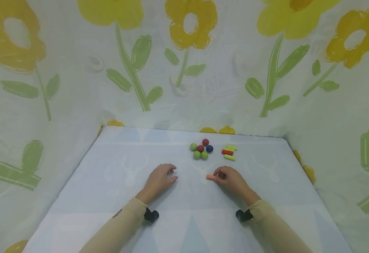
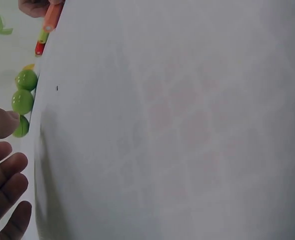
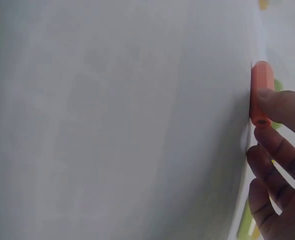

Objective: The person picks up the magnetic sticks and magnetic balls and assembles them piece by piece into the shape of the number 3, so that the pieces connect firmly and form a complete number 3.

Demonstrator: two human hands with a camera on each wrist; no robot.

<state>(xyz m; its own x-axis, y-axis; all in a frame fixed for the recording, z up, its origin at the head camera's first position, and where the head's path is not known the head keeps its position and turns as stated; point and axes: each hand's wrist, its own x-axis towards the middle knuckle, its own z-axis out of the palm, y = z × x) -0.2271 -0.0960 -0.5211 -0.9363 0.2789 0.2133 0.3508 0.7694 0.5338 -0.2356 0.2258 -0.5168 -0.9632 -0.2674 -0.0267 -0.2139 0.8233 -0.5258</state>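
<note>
My right hand pinches a short orange stick between thumb and fingers, low over the table's middle. In the right wrist view the thumb lies on the side of the orange stick, whose near end shows a dark hole. My left hand holds nothing; its fingers are relaxed and slightly bent, to the left of the stick. Beyond the hands is a cluster of glossy balls: green, red and dark blue. Right of them lie a red stick and yellow-green sticks.
The table has a pale cloth with faint deer-head prints. A flowered curtain hangs behind it and along both sides. Black wrist mounts sit at both sleeve cuffs.
</note>
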